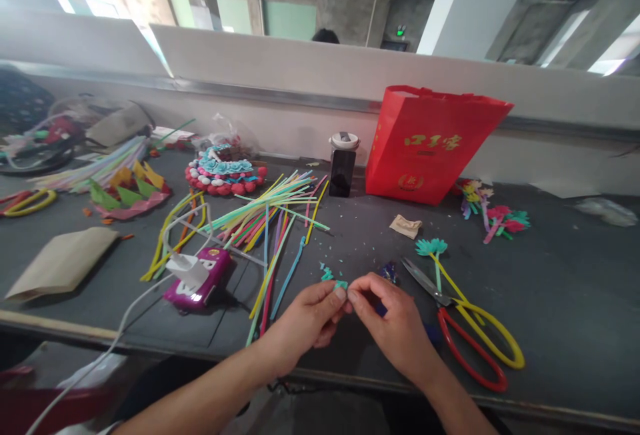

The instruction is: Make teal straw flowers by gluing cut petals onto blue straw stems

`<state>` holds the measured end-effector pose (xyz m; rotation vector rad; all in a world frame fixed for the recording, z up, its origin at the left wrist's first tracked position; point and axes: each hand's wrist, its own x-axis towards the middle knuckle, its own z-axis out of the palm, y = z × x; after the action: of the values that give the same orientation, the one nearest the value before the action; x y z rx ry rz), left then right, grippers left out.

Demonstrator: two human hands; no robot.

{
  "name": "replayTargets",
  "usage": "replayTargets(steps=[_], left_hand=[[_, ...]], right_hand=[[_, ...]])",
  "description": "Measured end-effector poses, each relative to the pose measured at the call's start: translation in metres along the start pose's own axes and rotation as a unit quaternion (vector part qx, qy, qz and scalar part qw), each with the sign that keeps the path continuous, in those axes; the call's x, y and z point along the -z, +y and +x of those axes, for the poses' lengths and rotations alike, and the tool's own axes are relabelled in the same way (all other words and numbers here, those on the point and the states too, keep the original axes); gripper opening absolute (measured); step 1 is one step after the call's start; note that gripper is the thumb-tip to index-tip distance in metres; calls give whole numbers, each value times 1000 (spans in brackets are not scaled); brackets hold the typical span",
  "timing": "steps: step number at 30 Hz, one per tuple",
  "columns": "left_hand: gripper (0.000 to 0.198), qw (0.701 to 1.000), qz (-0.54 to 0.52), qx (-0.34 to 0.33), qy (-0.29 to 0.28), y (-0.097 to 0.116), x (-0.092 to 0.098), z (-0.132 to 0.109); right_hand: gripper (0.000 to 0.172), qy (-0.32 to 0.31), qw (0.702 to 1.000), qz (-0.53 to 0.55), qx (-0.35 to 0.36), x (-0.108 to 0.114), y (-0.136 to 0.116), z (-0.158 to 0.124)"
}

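Note:
Near the table's front edge, my left hand (320, 315) pinches a small teal strip piece (341, 285) between thumb and fingers. My right hand (387, 318) meets it there, thumb and forefinger pressed together at the piece; what lies between those fingertips is too small to make out. Just beyond the hands are teal scraps (327, 273) and a dark blue crinkled item (389, 273), partly hidden. To the right of my right hand rest scissors (445, 298) with one red and one yellow handle. Beside their blades lies a teal flower (431, 247) with a stem.
A bundle of coloured strips (270, 215) spreads left of centre, near a purple power strip (197, 278) with a white plug and cable. Behind stand a phone (343, 173) against a cup and a red bag (435, 145). Strip flowers (505, 219) lie at right.

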<state>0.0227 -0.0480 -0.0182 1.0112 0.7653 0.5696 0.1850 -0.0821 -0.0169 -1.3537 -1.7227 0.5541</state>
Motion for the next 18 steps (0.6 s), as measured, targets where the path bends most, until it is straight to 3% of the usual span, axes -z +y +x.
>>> replayTargets(steps=[3, 7, 8, 10, 12, 13, 18], left_hand=[[37, 1000, 0, 4, -15, 1, 6, 0], [32, 989, 107, -59, 77, 7, 20, 5], [33, 973, 178, -95, 109, 9, 24, 7], [32, 909, 355, -173, 134, 11, 33, 9], [29, 847, 468, -201, 151, 10, 40, 11], [28, 830, 498, -201, 150, 9, 43, 11], [29, 822, 505, -200, 170, 3, 48, 13]], right_hand=[[15, 10, 1000, -20, -4, -1, 7, 2], [13, 46, 990, -129, 11, -7, 26, 7], [13, 41, 983, -179, 27, -9, 30, 9], [15, 18, 959, -275, 61, -15, 35, 11], [16, -8, 935, -345, 80, -22, 35, 12], [14, -17, 926, -367, 84, -26, 34, 13], [12, -23, 918, -387, 86, -42, 28, 20]])
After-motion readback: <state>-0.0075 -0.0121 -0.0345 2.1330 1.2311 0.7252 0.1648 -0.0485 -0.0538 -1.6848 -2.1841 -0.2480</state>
